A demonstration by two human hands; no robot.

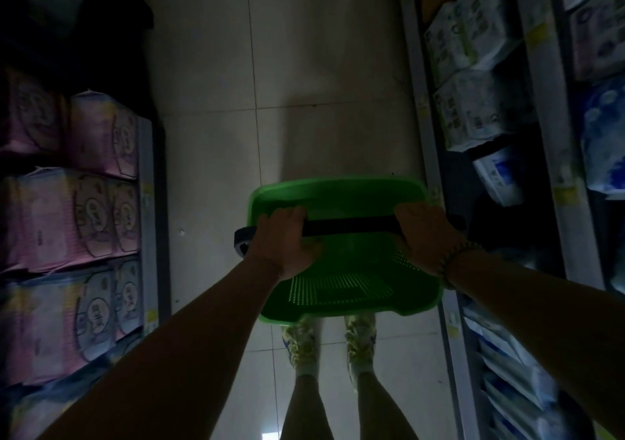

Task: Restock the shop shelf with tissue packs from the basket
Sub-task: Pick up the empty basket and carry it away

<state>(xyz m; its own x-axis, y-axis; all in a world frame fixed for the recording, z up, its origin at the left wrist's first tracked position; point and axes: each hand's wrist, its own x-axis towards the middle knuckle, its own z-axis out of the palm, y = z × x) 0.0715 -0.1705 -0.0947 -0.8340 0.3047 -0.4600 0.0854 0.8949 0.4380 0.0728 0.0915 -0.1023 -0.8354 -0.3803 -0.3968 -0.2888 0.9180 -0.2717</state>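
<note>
A green plastic basket [341, 290] hangs in front of me above the tiled floor, and I see no tissue packs inside it. A dark handle [348, 228] crosses its top. My left hand [287, 240] is closed around the handle's left part. My right hand [426, 233], with a bead bracelet at the wrist, grips the handle's right end. Pink and blue tissue packs [84, 216] fill the shelf on my left. White and blue packs [473, 108] sit on the shelf [548, 155] on my right.
I stand in a narrow, dim aisle with a pale tiled floor [270, 67] between two shelf units. My own legs and shoes [304, 348] show below the basket. A dark gap [473, 202] sits in the right shelf beside the basket.
</note>
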